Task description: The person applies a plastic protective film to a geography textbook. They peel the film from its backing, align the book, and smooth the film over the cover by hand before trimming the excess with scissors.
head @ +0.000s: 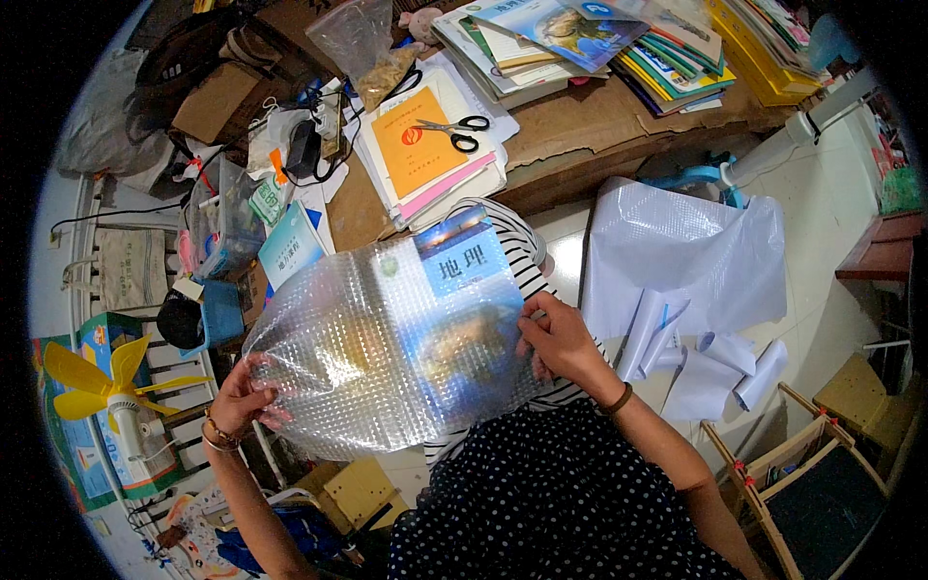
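Observation:
A geography textbook (464,319) lies under a clear, textured plastic sheet (341,362) above my lap. My left hand (250,399) pinches the sheet's left edge between thumb and fingers. On the other side, my right hand (554,337) grips the book's right edge together with the plastic. The sheet spreads well to the left of the cover and shines under the light. Beyond the book, scissors (453,132) with black handles rest on an orange booklet (413,145), which tops a pile of papers on the table.
Stacked books (536,43) stand on the cardboard-covered table (565,138). A plastic bin (225,217) and a power strip (330,116) are at the left. A large plastic sheet (681,246) and rolled offcuts (645,337) lie to the right. A yellow fan (123,391) stands at far left.

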Action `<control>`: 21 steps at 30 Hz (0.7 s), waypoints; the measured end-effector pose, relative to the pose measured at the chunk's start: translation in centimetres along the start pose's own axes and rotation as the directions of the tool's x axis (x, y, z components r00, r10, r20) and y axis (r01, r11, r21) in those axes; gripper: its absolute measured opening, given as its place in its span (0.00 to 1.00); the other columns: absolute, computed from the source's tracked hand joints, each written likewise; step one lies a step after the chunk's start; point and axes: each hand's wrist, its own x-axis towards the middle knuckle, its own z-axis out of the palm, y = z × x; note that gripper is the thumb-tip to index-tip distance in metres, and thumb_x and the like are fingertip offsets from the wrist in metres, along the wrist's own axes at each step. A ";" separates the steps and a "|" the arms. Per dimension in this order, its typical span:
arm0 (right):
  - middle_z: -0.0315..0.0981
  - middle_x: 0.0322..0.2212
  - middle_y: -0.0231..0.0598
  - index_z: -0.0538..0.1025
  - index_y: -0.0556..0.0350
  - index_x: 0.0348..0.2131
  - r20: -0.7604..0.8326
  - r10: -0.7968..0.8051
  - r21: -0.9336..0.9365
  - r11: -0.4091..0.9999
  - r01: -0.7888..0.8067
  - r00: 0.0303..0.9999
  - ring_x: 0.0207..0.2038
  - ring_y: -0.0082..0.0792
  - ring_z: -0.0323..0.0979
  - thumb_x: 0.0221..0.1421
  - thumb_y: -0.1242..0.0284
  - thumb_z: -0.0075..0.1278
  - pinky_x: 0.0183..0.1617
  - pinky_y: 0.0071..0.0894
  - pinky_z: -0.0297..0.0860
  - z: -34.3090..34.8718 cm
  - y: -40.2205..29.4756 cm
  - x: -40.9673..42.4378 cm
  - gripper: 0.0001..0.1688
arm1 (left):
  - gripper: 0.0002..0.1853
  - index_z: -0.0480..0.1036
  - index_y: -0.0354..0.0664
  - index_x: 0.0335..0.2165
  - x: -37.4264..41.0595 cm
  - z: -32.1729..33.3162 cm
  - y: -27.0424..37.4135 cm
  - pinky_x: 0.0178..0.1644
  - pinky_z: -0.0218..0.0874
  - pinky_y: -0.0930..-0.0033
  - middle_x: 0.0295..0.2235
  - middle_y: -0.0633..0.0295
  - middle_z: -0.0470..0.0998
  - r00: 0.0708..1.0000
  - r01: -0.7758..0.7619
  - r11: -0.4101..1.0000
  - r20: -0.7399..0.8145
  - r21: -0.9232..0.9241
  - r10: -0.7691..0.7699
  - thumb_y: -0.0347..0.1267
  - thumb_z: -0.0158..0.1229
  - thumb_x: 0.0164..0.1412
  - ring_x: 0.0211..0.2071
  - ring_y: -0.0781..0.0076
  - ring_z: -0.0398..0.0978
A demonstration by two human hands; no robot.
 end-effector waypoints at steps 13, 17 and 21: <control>0.71 0.16 0.40 0.63 0.61 0.34 -0.025 -0.008 -0.014 1.000 0.008 1.000 0.10 0.25 0.66 0.57 0.75 0.41 0.09 0.22 0.59 0.2 0.0 -0.1 0.07 | 0.25 0.55 0.44 0.50 0.4 0.1 -0.6 0.23 0.72 0.68 0.35 0.49 0.76 1.000 -0.001 1.000 -0.004 -0.002 0.001 0.24 0.52 0.55 0.26 0.57 0.78; 0.71 0.16 0.40 0.63 0.61 0.34 -0.025 0.002 -0.030 1.000 -0.002 1.000 0.10 0.25 0.66 0.57 0.75 0.40 0.10 0.22 0.59 0.3 0.0 -0.1 0.07 | 0.25 0.55 0.44 0.50 0.3 0.1 -0.6 0.22 0.72 0.69 0.34 0.49 0.76 1.000 -0.002 1.000 -0.009 -0.013 0.002 0.24 0.52 0.55 0.25 0.57 0.78; 0.71 0.16 0.40 0.63 0.61 0.34 -0.031 0.019 -0.030 0.999 -0.020 0.999 0.10 0.25 0.66 0.57 0.74 0.41 0.10 0.22 0.60 0.3 -0.2 -0.1 0.07 | 0.24 0.55 0.44 0.50 0.4 0.2 -0.6 0.21 0.72 0.69 0.34 0.49 0.76 1.000 0.011 1.000 -0.029 -0.018 -0.011 0.23 0.52 0.55 0.25 0.57 0.78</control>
